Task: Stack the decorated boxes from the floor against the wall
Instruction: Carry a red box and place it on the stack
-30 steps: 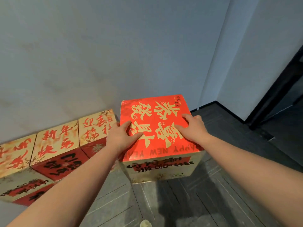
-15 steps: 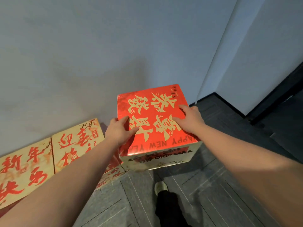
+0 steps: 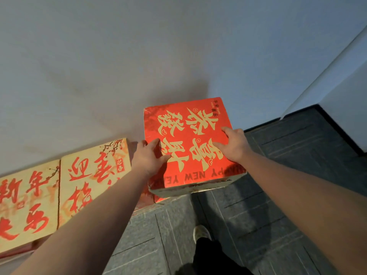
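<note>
Red box (image 3: 190, 143) held w/ both hands, left hand (image 3: 148, 158) & right hand (image 3: 233, 144) fingers spread flat on top

We are reaching both bare forearms forward and slightly inward. Our left hand (image 3: 148, 158) is lying with fingers spread and thumb stretched out toward the right. Our right hand (image 3: 232, 144) is lying opposite it, palm down, fingers extended and slightly bent. A leg in dark trousers is showing below, between our arms.
</note>
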